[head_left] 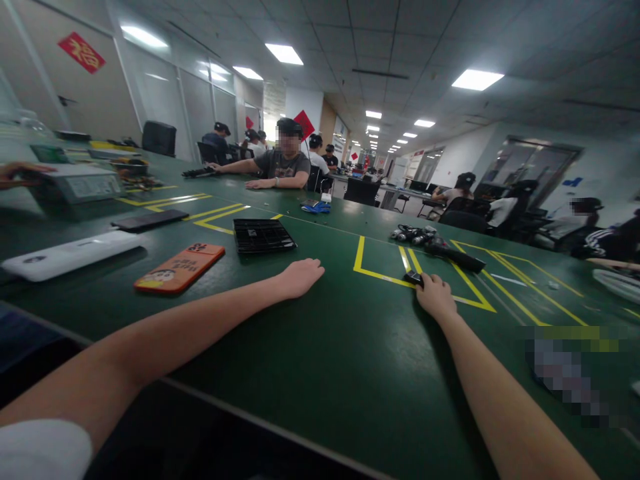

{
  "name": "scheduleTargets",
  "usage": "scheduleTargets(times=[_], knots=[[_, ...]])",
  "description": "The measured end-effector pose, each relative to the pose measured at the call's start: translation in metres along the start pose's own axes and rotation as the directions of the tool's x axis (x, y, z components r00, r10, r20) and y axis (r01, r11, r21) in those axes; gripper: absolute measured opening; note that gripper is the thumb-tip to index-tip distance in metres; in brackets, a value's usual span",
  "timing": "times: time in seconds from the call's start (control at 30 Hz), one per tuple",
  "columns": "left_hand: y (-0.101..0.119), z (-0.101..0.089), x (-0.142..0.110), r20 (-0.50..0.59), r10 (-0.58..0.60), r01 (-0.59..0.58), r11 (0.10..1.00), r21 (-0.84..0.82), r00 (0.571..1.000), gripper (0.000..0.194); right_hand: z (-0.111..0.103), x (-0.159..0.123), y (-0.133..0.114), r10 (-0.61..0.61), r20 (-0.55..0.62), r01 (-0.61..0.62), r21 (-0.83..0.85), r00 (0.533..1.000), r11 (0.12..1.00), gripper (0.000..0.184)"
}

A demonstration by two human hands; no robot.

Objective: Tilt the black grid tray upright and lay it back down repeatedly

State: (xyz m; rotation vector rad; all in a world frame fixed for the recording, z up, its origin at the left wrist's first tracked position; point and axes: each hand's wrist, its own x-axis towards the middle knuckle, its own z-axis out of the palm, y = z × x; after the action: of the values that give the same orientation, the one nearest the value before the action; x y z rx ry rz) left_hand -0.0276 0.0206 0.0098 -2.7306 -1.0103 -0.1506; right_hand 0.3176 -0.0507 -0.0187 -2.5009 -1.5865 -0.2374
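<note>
A small black object (413, 277) is at the right of the centre of the frame, by a yellow tape line on the green table (345, 360). The right hand (437, 297) has its fingertips at this object; I cannot tell if they pinch it. The left hand (300, 277) lies near the centre, fingers close together. Left of it are a black panel (264, 236) and an orange case (180, 268). Above the right hand lies a dark bundle (435, 247).
</note>
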Motion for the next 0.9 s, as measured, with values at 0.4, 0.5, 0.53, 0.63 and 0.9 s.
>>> scheduleTargets(times=[0.4,0.5,0.53,0.63,0.9], knots=[[-0.038,-0.014,0.001,0.12,-0.465,0.357,0.464,-0.811,0.877,0.008,0.005,0.002,0.002,-0.025,-0.037,0.025,0.008,0.999,1.0,0.05],[-0.065,-0.022,0.006,0.246,-0.653,0.306,-0.022,-0.952,0.716,0.014,0.003,0.0,0.001,-0.024,-0.045,0.024,0.006,0.999,1.0,0.049],[-0.077,-0.025,0.006,0.252,-0.721,0.286,-0.077,-0.955,0.646,0.017,0.003,0.0,0.0,-0.026,-0.048,0.026,-0.002,0.999,1.0,0.049],[-0.118,-0.03,-0.002,0.21,-0.828,0.35,-0.019,-0.937,0.519,0.02,0.003,0.0,-0.001,-0.038,-0.053,0.037,-0.034,0.998,0.999,0.049],[-0.194,-0.021,-0.015,-0.042,-0.667,0.538,0.635,-0.555,0.744,0.025,0.005,0.001,-0.004,-0.023,-0.057,0.023,0.004,0.998,1.0,0.047]])
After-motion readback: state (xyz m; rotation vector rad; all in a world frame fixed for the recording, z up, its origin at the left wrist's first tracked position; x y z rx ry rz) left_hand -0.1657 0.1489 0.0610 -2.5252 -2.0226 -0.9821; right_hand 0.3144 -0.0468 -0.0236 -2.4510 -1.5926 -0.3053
